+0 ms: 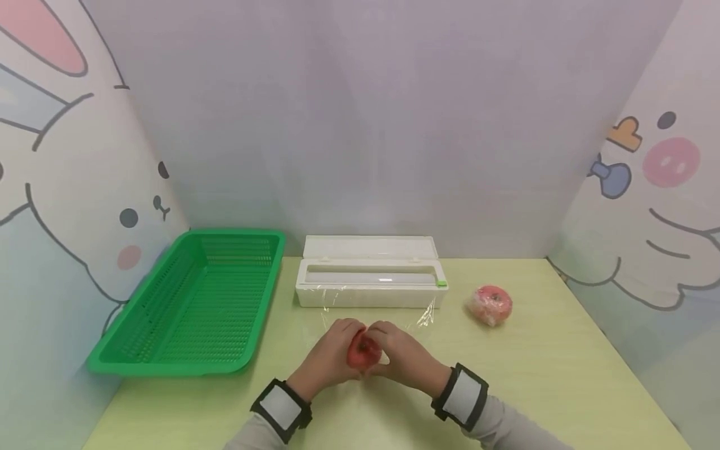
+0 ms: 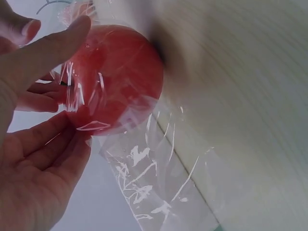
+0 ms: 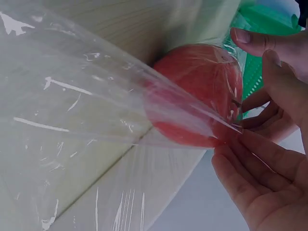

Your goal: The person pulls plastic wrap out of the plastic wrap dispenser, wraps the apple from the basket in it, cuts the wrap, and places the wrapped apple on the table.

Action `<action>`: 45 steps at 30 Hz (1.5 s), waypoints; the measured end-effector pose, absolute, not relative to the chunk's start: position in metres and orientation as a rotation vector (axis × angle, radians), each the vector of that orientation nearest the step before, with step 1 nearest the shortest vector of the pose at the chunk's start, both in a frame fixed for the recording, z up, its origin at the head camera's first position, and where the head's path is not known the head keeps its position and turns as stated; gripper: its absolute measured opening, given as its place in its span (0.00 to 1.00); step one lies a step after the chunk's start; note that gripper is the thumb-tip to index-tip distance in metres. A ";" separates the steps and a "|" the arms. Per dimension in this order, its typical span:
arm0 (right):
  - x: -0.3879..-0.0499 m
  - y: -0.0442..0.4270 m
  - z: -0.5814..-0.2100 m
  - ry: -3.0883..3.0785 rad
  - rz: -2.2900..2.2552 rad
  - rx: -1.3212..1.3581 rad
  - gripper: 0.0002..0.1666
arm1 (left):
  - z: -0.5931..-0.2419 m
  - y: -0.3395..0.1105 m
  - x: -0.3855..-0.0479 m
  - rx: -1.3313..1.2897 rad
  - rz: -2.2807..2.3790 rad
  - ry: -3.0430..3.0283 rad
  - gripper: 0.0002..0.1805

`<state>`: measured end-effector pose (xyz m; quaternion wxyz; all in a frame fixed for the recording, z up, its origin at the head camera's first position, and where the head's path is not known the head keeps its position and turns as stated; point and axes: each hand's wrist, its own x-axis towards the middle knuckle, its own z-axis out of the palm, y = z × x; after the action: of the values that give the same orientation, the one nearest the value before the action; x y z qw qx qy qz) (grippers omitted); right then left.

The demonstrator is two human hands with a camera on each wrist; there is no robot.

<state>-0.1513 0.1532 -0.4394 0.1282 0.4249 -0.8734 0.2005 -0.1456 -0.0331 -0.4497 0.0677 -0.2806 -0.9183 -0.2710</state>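
Note:
A red apple (image 1: 362,351), partly covered by clear plastic wrap (image 3: 72,103), is between my two hands just above or on the table; I cannot tell which. My left hand (image 1: 330,355) grips its left side, the thumb on the film-covered skin and the fingers bent at the far edge. From the other side my right hand (image 1: 406,357) holds the apple, its fingertips (image 3: 228,147) where the film draws together. The film stretches from the apple to a white wrap dispenser (image 1: 371,295), whose lid stands up with the roll showing.
Left of the dispenser is a green plastic basket (image 1: 261,312) with slotted sides. A second red apple (image 1: 490,305), wrapped in film, sits on the right of the pale wooden table (image 1: 540,369). Printed cartoon walls (image 1: 635,250) close in the sides and back.

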 end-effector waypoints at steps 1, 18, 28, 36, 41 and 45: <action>-0.152 0.153 -0.441 -2.539 0.589 1.225 0.31 | -0.449 -0.033 -0.146 -0.844 -0.818 -2.776 0.38; -0.178 0.154 -0.454 -2.673 0.657 1.112 0.40 | -0.460 -0.033 -0.178 -0.821 -0.975 -2.880 0.42; -0.198 0.155 -0.456 -2.696 0.776 1.102 0.44 | -0.471 -0.041 -0.200 -0.843 -1.131 -2.839 0.41; -0.202 0.155 -0.459 -2.726 0.841 1.076 0.43 | -0.470 -0.043 -0.202 -0.818 -1.198 -2.874 0.40; -0.204 0.154 -0.458 -2.728 0.880 1.048 0.42 | -0.469 -0.043 -0.205 -0.814 -1.241 -2.854 0.39; -0.204 0.154 -0.460 -2.747 0.882 1.034 0.43 | -0.470 -0.042 -0.204 -0.800 -1.257 -2.860 0.40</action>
<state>-0.2037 0.1536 -0.4600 0.0384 0.3372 -0.8956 0.2876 -0.2044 -0.0421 -0.4702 -0.0417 -0.2479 -0.8861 -0.3894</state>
